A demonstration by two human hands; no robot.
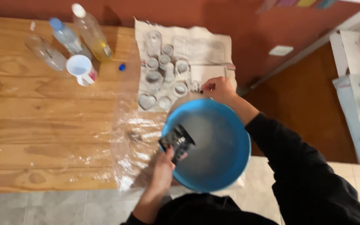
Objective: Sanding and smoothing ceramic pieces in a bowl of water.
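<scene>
Over the blue bowl, left hand grips a dark packet.

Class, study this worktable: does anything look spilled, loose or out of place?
Yes. A small blue bottle cap lies loose on the wooden table, apart from the bottles. Pale residue coats the inside of the blue bowl, and the plastic sheet is crumpled.

Black long sleeves, dark nail polish on right hand
</scene>
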